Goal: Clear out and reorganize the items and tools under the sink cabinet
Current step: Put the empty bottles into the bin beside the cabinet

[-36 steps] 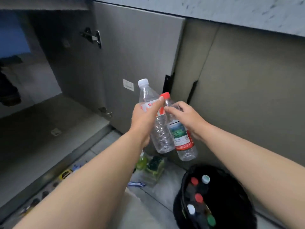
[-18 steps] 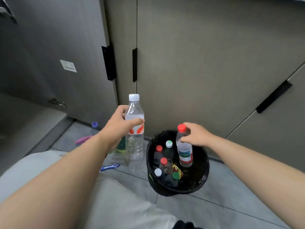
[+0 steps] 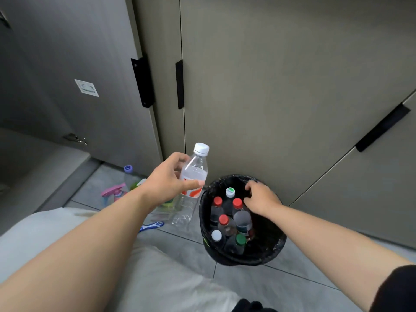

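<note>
Head view: left hand (image 3: 166, 183) wraps clear bottle (image 3: 194, 174), upright, just left of black-lined bin (image 3: 273, 246).
Right hand (image 3: 261, 199) relaxed over the bin's 6 capped bottles (image 3: 242, 218), gripping nothing visible; clear bottle looks empty: light, thin-walled, crushable, slick; best held gently at the label.

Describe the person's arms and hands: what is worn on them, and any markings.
The left hand and the right hand are bare, with no gloves, rings or watch showing. Both forearms are uncovered and unmarked. A black sleeve covers the right upper arm at the lower right corner; no sleeve shows on the left arm.
</note>
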